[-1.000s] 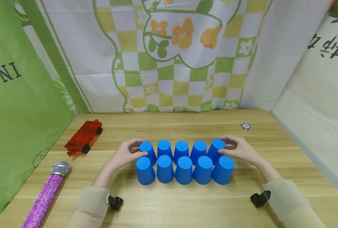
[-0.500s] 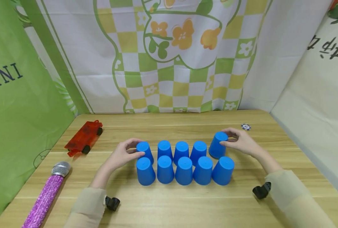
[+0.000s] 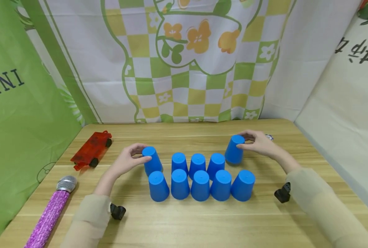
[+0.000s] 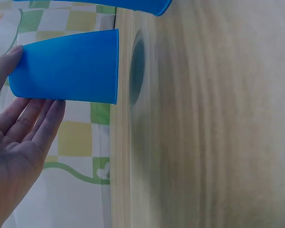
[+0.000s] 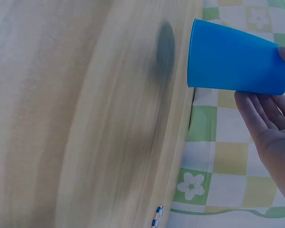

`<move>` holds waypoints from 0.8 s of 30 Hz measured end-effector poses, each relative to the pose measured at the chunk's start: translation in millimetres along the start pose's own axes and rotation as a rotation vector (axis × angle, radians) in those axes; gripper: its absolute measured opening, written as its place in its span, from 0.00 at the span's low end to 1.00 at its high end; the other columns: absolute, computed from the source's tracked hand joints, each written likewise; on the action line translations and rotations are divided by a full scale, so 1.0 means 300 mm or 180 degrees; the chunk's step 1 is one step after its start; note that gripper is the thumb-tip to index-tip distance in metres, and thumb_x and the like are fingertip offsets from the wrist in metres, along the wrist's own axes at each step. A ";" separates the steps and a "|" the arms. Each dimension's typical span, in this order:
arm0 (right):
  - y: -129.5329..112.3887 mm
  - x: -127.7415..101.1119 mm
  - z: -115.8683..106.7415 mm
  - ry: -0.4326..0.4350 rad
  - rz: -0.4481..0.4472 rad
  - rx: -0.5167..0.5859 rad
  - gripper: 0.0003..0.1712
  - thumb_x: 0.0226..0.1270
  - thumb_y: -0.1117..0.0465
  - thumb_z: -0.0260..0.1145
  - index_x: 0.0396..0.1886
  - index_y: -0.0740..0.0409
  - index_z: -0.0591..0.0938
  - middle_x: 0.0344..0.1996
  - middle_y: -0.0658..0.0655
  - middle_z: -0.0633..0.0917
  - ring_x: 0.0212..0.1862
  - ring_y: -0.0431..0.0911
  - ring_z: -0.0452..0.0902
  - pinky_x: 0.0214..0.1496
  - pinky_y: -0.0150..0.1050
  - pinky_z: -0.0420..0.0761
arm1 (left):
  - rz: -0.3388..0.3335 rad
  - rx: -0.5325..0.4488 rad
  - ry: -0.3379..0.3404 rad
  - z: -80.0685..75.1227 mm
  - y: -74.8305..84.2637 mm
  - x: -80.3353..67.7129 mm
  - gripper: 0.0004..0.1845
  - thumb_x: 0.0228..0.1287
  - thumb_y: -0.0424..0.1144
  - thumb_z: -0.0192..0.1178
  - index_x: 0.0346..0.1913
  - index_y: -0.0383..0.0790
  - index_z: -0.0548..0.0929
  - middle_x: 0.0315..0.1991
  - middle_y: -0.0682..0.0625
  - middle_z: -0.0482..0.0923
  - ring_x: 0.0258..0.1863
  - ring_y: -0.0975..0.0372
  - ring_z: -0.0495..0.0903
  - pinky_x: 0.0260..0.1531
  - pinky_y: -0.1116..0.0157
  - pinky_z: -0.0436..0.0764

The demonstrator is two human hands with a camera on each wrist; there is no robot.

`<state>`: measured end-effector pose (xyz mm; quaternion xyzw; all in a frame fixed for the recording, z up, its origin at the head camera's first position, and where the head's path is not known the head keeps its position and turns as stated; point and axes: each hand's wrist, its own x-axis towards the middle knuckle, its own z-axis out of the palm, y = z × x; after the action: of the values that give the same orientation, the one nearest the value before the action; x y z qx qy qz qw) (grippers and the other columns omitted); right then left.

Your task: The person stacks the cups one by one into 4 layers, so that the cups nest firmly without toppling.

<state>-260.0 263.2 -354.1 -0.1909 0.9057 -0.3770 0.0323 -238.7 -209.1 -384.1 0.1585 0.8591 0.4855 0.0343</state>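
My left hand point(image 3: 128, 159) pinches an upside-down blue cup point(image 4: 69, 66) near its base, between thumb and fingers. In the left wrist view its rim hangs just above the wooden table. Farther right, my right hand point(image 3: 258, 143) grips another upside-down blue cup point(image 5: 235, 59) the same way, also lifted off the tabletop. Between the hands, three blue cups point(image 3: 198, 165) stand mouth down in a back row. In front of them runs a longer row of several upside-down blue cups point(image 3: 200, 186), set close together.
On the table point(image 3: 184, 224), a red toy car chassis point(image 3: 92, 150) with black wheels lies at the back left. A microphone point(image 3: 51, 210) with a glittery purple handle is at the left edge. A poker chip point(image 3: 269, 137) lies behind my right hand, partly covered. Patterned cloth point(image 3: 190, 89) hangs behind.
Both hands have lifted the end cups of the back row. The right cup has moved away toward the back, and the left cup has moved left and slightly back. The other cups stayed put.
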 end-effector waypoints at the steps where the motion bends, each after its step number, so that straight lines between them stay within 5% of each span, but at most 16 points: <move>1: 0.001 0.006 0.001 -0.0007 -0.0013 -0.0024 0.29 0.63 0.56 0.66 0.60 0.67 0.71 0.53 0.68 0.78 0.58 0.61 0.73 0.59 0.56 0.75 | -0.0014 0.0012 0.0000 -0.004 0.000 0.005 0.28 0.57 0.49 0.66 0.58 0.40 0.74 0.57 0.41 0.76 0.58 0.48 0.75 0.54 0.50 0.78; 12: -0.003 0.069 -0.004 -0.0196 0.0040 -0.0206 0.31 0.62 0.54 0.67 0.59 0.67 0.72 0.54 0.68 0.77 0.58 0.61 0.72 0.60 0.57 0.73 | -0.0170 0.0104 0.0058 -0.034 -0.031 0.081 0.30 0.58 0.51 0.64 0.59 0.38 0.73 0.59 0.39 0.74 0.59 0.46 0.74 0.57 0.49 0.76; 24: -0.015 0.129 0.012 -0.0404 0.0043 -0.0342 0.30 0.60 0.55 0.67 0.58 0.67 0.73 0.54 0.68 0.78 0.57 0.61 0.73 0.59 0.55 0.74 | -0.0267 0.0228 -0.0129 -0.021 -0.018 0.173 0.33 0.57 0.53 0.65 0.61 0.38 0.71 0.60 0.39 0.72 0.60 0.46 0.72 0.58 0.50 0.75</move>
<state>-293.7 243.5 -350.1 -0.2097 0.9221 -0.3148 0.0819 -290.4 -200.9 -380.4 0.1333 0.8809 0.4493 0.0664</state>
